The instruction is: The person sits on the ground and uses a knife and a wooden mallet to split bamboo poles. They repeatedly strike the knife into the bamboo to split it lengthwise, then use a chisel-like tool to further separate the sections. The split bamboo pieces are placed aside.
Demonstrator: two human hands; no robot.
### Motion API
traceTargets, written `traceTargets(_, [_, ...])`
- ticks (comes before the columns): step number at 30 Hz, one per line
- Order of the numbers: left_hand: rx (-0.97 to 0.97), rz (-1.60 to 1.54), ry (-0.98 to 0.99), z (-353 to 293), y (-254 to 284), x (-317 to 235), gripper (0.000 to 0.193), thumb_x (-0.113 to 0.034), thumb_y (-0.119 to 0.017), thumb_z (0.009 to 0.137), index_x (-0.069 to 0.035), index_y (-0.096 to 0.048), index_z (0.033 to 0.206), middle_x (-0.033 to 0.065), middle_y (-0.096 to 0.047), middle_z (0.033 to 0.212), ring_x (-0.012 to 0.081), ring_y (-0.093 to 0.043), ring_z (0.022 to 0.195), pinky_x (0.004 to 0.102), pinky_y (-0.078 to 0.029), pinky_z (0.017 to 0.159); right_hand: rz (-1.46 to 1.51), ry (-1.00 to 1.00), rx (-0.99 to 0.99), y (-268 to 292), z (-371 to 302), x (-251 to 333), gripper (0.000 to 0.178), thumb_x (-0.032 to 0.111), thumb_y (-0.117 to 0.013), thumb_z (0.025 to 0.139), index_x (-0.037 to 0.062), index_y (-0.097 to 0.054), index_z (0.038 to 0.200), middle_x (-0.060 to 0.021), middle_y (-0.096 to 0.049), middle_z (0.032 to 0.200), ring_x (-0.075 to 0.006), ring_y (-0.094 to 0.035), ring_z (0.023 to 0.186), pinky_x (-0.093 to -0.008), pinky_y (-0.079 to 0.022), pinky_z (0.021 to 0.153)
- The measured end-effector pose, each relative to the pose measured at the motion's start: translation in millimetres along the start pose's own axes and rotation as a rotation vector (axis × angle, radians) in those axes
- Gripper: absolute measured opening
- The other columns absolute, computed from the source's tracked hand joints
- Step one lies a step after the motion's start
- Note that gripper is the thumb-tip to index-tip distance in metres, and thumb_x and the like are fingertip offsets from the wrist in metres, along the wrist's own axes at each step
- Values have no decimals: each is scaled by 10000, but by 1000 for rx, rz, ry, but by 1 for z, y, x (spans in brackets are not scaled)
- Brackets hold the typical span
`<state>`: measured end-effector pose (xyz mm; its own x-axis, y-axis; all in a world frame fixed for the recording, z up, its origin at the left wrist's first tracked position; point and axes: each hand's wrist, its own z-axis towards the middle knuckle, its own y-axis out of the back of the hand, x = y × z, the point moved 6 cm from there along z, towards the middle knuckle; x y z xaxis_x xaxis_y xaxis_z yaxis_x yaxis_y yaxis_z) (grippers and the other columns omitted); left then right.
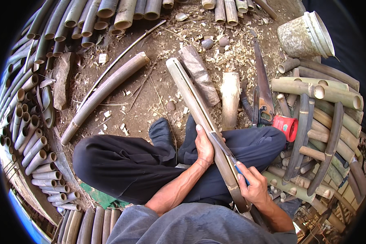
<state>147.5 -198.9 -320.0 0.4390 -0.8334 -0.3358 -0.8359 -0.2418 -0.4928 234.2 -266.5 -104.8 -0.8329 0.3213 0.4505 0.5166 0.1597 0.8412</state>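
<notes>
Dirt yard, bamboo strip (193, 99) in left hand (204, 147)

Even, soft daylight, faint shadows, sharp centre, strong fisheye bending, black vignette corners.

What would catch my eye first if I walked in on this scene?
Probably the long split bamboo piece across the seated person's lap, steadied by the left hand while the right hand works a blade along it. Cut bamboo tubes ring the dirt floor, and a handsaw lies near a red cup.
</notes>
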Motion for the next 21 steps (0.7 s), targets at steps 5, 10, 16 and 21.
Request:
traceTargets(5, [-45,82,-76,1,3,-6,811,-738,-265,961,-1,-596,1028,133,-659,831,240,-666,710,380,-571,650,35,63,-109,-33,59,5,411,100,-659,886,116,-640,1295,-97,-596,778,-318,-627,609,-409,-517,543])
traceTargets(10, [-78,129,-155,-2,0,-12,723,-618,-272,1035,-4,-607,1216,79,-671,1049,166,-625,966,328,-502,892,-2,33,-53,-46,125,8,369,171,-618,923,139,-634,1291,-136,-610,811,-362,-645,662,-451,-531,589])
traceTargets(16, [-88,191,-153,1,5,-7,754,-650,-260,1019,4,-604,1171,99,-680,1006,181,-639,920,332,-520,856,-45,60,1,-26,107,15,392,139,-644,897,139,-641,1288,-110,-587,789,-334,-633,625,-424,-524,560])
traceTargets(21, [-69,168,-112,2,9,-3,761,-678,-257,1003,2,-593,1071,115,-679,884,195,-656,808,334,-545,781,-58,25,24,-18,75,14,416,82,-680,859,116,-654,1273,-103,-568,760,-310,-612,599,-399,-511,542])
